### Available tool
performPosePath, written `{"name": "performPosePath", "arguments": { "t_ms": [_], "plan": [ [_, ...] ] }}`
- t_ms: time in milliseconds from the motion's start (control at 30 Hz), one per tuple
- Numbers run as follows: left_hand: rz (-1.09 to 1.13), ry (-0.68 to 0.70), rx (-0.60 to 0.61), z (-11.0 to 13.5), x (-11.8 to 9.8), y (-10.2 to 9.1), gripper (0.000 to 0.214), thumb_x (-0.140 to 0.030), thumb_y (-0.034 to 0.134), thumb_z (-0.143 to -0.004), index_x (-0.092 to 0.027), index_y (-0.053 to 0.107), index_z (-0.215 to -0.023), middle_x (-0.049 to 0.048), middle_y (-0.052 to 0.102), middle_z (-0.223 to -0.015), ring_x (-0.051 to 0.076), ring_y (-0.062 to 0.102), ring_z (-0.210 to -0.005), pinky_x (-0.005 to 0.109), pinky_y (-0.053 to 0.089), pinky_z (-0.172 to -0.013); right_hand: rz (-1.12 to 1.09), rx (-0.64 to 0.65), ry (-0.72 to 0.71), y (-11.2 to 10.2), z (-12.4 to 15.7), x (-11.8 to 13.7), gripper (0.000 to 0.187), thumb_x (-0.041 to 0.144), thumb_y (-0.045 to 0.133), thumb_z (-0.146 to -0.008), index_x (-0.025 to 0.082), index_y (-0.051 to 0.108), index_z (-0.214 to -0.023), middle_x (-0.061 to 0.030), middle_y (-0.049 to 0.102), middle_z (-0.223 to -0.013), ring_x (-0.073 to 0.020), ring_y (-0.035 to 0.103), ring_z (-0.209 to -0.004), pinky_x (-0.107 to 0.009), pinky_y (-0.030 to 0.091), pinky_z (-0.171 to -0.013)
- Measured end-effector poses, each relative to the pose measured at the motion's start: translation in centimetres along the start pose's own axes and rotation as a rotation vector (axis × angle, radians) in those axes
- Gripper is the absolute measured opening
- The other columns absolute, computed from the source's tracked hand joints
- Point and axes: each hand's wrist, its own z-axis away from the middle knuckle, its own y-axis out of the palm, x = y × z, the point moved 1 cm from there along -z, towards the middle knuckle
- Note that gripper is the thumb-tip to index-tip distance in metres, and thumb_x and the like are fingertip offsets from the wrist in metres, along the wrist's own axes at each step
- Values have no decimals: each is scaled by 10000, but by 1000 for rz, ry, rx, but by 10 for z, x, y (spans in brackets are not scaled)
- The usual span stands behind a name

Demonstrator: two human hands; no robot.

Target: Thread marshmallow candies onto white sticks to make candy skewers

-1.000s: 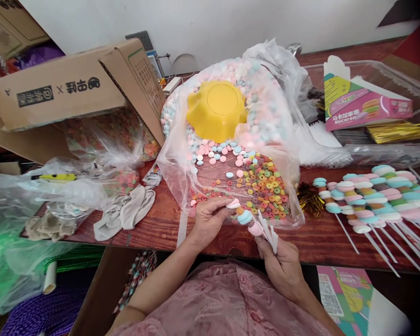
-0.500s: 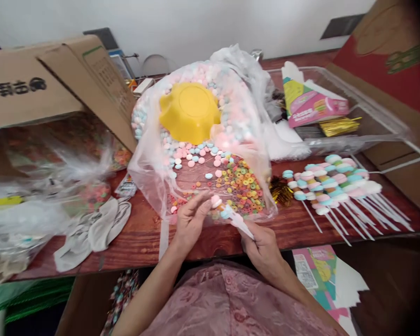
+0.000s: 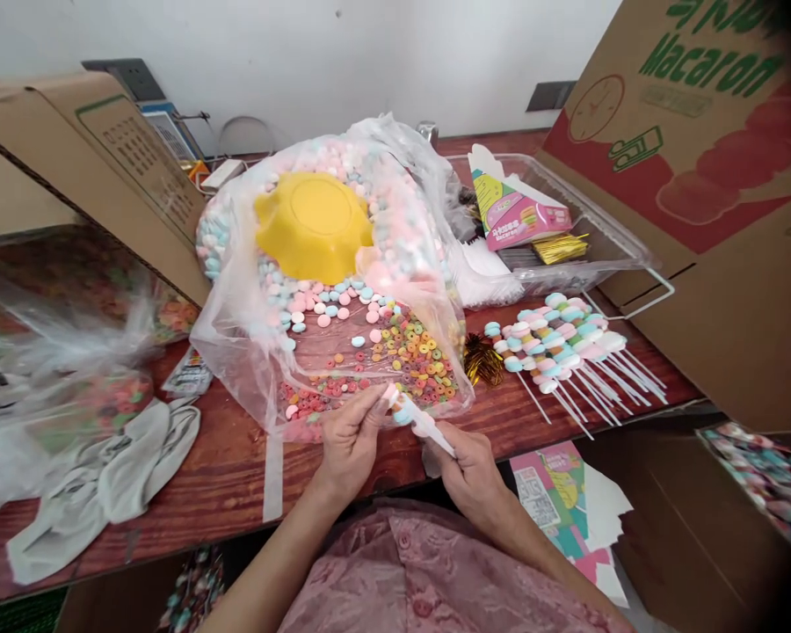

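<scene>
My left hand (image 3: 349,435) pinches the top of a candy skewer (image 3: 409,411), fingers closed on a pink and blue sweet at its tip. My right hand (image 3: 465,457) is wrapped round the skewer's white sticks lower down. Both hands sit at the near table edge, just in front of an open plastic bag (image 3: 237,308) spread with pastel disc sweets (image 3: 322,308) and coloured ring sweets (image 3: 415,352). A yellow bowl (image 3: 311,224) lies upside down on the sweets in the bag.
Finished skewers (image 3: 567,343) lie in a row to the right beside gold twist ties (image 3: 482,359). A clear tray (image 3: 606,255) holds a pink carton (image 3: 514,215). Cardboard boxes stand left (image 3: 105,167) and right (image 3: 712,220). Grey gloves (image 3: 105,479) lie left.
The camera has swung right, so everything shifts left in view. My hands stay on the skewer, which now sits lower and closer between them.
</scene>
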Motion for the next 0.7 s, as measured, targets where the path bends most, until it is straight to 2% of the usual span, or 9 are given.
{"name": "performPosePath", "arguments": {
  "t_ms": [67, 167, 267, 367, 467, 500, 567, 633, 700],
  "plan": [
    [23, -4, 24, 0, -1, 3, 199, -357, 740, -824, -264, 797, -989, 31, 789, -988, 199, 733, -878, 341, 603, -863, 3, -36, 12, -2, 2, -1, 267, 177, 408, -970, 163, 650, -859, 28, 502, -631, -103, 423, -529, -209, 373, -536],
    [179, -145, 57, 0, 1, 9, 242, -388, 752, -814, -242, 793, -1002, 48, 782, -1036, 206, 729, -945, 341, 587, -908, 9, -84, 2, -8, 6, 0, 267, 187, 430, -979, 158, 694, -955, 23, 553, -658, -100, 458, -538, -207, 394, -549],
    [421, -301, 177, 2, -1, 14, 456, -432, 749, -815, -252, 697, -1231, 87, 756, -1129, 233, 730, -977, 372, 597, -881, 94, -160, -20, -28, 9, 1, 261, 200, 471, -967, 169, 730, -978, 18, 597, -673, -101, 473, -526, -213, 398, -531],
    [453, -330, 243, 4, -8, 12, 611, -434, 749, -815, -279, 572, -1378, 94, 745, -1145, 228, 730, -955, 365, 610, -820, 309, -386, 27, -76, 9, -10, 224, 268, 562, -933, 186, 756, -1012, 3, 633, -684, -118, 488, -528, -242, 407, -540],
    [323, -315, 187, 6, -10, 1, 467, -392, 769, -801, -237, 681, -1233, 73, 761, -1085, 189, 720, -935, 318, 588, -860, 617, -607, 112, -140, 0, -34, 261, 346, 603, -917, 175, 762, -1033, -35, 622, -662, -145, 484, -543, -291, 366, -558],
    [286, -312, 174, 6, -9, -3, 416, -391, 769, -800, -220, 711, -1175, 69, 768, -1050, 180, 719, -914, 308, 583, -863, 711, -612, 137, -159, -5, -45, 253, 332, 582, -927, 182, 757, -1030, -55, 623, -698, -150, 474, -565, -309, 339, -572],
    [245, -308, 165, 8, -6, -8, 375, -404, 764, -801, -202, 735, -1115, 62, 778, -977, 172, 719, -859, 298, 582, -843, 879, -574, 171, -190, -16, -66, 219, 273, 551, -922, 206, 732, -818, -55, 553, -680, -133, 370, -542, -329, 252, -560],
    [241, -309, 170, 11, -2, -11, 373, -420, 763, -797, -203, 741, -1100, 53, 781, -929, 169, 722, -814, 293, 587, -811, 906, -556, 197, -208, -27, -83, 235, 221, 599, -861, 220, 634, -629, -18, 454, -625, -113, 256, -517, -326, 192, -552],
    [236, -305, 173, 14, 1, -13, 364, -427, 768, -788, -203, 753, -1074, 51, 783, -907, 174, 725, -798, 294, 592, -795, 888, -531, 199, -217, -33, -94, 275, 207, 647, -818, 217, 559, -558, -4, 428, -623, -109, 258, -527, -312, 191, -549]
  ]
}}
